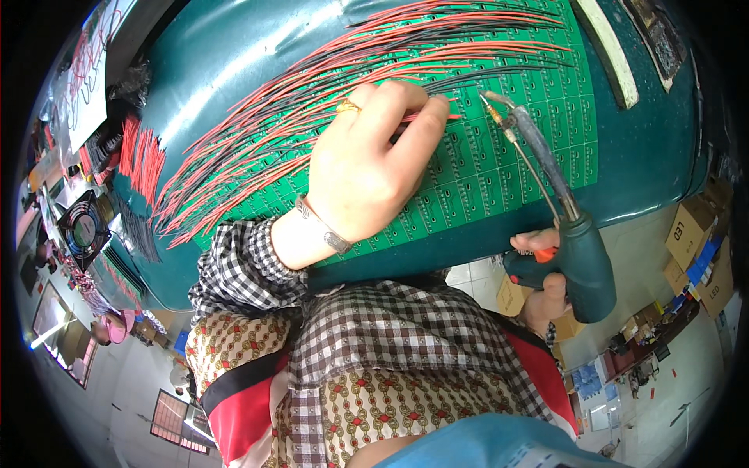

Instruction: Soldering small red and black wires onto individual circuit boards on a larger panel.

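Observation:
Over the sheet of green circuit boards [499,168], my left hand [367,160] is closed, its fingers pinched on a red wire [453,117] whose end sticks out by the fingertips. Many long red and black wires [312,66] fan across the boards beyond and to the left of this hand. My right hand [546,296] grips a dark green soldering gun [587,265] with a red trigger, off the table's near edge. The gun's metal tip [490,100] points up and left, just right of the pinched wire and apart from it. My palm hides part of the boards.
The boards lie on a dark green table mat [647,160]. Bundles of short red wires [142,160] and black wires [139,230] lie at the left. A pale strip [612,54] and a dark worn block [657,39] sit far right. Cardboard boxes [690,234] stand beyond the table at right.

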`<state>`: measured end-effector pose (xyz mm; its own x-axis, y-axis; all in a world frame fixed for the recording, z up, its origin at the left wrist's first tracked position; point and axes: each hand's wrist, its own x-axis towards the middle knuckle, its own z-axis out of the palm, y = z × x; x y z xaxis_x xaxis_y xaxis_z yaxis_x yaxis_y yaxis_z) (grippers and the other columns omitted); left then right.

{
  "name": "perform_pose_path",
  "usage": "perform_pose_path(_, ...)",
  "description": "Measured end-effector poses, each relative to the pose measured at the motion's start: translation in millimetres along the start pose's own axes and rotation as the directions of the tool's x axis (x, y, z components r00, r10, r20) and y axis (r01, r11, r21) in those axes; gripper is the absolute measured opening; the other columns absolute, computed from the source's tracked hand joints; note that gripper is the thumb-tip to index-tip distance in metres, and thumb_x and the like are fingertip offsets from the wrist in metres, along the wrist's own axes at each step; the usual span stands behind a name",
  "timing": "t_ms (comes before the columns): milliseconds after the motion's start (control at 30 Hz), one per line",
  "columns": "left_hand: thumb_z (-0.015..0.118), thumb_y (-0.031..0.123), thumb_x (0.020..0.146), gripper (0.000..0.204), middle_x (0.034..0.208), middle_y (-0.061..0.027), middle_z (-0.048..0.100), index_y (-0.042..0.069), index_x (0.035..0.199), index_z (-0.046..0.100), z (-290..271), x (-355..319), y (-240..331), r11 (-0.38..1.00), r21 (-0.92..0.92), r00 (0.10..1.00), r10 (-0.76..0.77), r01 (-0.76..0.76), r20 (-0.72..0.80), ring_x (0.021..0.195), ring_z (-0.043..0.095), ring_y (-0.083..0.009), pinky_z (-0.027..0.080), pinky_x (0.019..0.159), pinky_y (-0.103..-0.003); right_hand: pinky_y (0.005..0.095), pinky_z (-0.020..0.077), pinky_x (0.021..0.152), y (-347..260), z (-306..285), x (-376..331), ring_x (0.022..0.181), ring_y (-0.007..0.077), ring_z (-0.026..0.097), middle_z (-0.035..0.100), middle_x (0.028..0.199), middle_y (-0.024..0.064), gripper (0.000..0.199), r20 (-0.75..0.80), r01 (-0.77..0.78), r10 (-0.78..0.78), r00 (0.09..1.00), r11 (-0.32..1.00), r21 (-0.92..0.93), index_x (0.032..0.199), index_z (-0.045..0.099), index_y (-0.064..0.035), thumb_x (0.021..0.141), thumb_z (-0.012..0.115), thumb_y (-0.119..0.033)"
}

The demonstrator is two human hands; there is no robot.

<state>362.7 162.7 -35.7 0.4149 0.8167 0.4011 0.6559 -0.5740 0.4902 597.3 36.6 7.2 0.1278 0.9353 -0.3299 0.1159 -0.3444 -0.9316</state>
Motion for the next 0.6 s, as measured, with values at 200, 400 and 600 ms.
perform_pose_path(200,0.072,-0.006,0.067,0.036,0.088,-0.0069,0.061,0.003,0.101,0.071,0,0,2,0.999,-0.015,1.0,-0.028,0.028,0.007,0.074,0.06,-0.0221,0.049,0.062,-0.032,0.0389,0.0601,0.076,14,-9,3,0.087,0.0282,0.067,0.063,0.098,0.0175,0.07,0.003,0.128,-0.128,0.992,0.989,0.077,0.118,0.05,0.0125,0.092,0.06,-0.052)
perform_pose_path(400,0.068,-0.01,0.067,0.047,0.089,-0.0068,0.058,0.003,0.112,0.07,-16,3,8,1.0,0.007,1.0,-0.01,0.01,0.011,0.076,0.059,-0.0213,0.049,0.064,-0.031,0.0398,0.0605,0.075,16,-4,3,0.087,0.0289,0.066,0.061,0.1,0.018,0.076,-0.043,0.167,-0.162,0.986,0.976,0.137,0.132,0.04,0.0144,0.095,0.056,-0.05)
perform_pose_path(600,0.063,0.004,0.072,0.045,0.094,-0.0086,0.053,-0.005,0.115,0.064,-11,4,9,0.998,-0.001,0.995,-0.06,0.061,0.084,0.082,0.055,-0.0216,0.049,0.07,-0.031,0.0403,0.0609,0.073,9,-8,-1,0.088,0.0298,0.067,0.062,0.1,0.0187,0.078,-0.039,0.119,-0.117,0.992,0.989,0.083,0.133,0.039,0.0147,0.095,0.054,-0.052)
